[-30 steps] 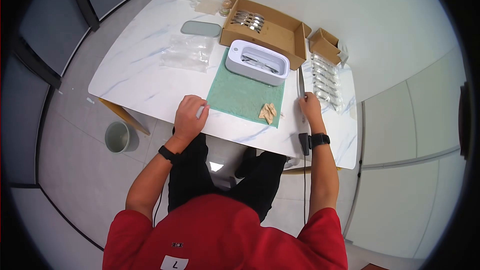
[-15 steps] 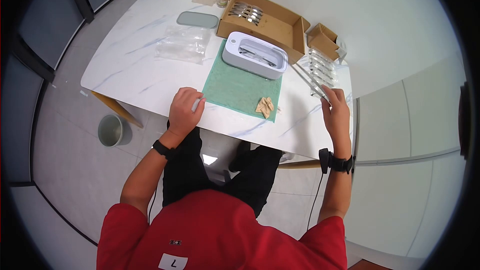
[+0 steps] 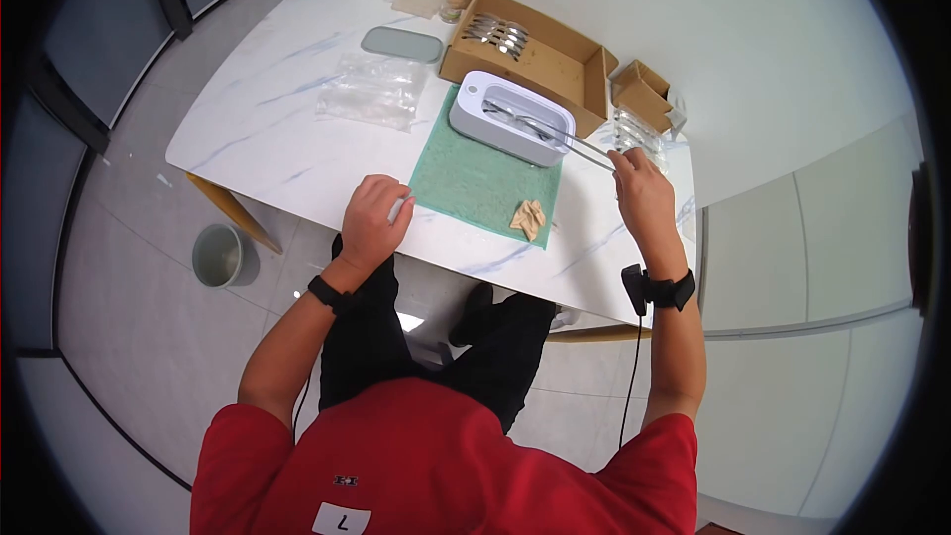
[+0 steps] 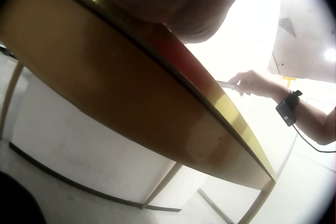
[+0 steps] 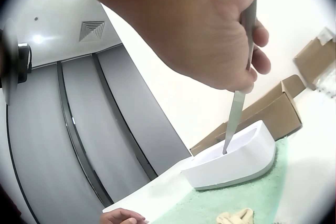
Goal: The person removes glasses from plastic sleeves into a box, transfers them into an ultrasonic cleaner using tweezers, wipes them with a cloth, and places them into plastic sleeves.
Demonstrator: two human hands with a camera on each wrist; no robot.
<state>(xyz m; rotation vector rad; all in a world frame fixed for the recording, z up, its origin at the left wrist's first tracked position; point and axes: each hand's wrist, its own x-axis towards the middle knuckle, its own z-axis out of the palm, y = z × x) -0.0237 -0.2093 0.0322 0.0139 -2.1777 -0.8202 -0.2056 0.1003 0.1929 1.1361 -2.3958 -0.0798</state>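
In the head view, the right hand (image 3: 646, 200) grips long metal tweezers (image 3: 586, 147), which reach down-left into the white oblong basin (image 3: 507, 147). Glasses (image 3: 535, 129) lie inside that basin, close to the tips. From the right wrist view, the tweezers (image 5: 234, 119) slant down into the basin (image 5: 236, 163) from the right hand (image 5: 210, 35). Loosely curled, the left hand (image 3: 372, 223) rests at the table's front edge beside the green cloth (image 3: 475, 188); a pale patch shows between its thumb and fingers, and I cannot tell what it is.
Behind the basin stands a cardboard tray (image 3: 555, 69) with several glasses (image 3: 495, 35). A small box (image 3: 642, 94) and wrapped packets (image 3: 639, 134) are at the right. Crumpled beige cloth (image 3: 528, 220), clear bags (image 3: 371, 89) and a grey lid (image 3: 401, 44) lie on the table.
The right hand has lifted the tweezers from the table's right side and swung their tips left into the basin. The left hand has stayed at the table edge.
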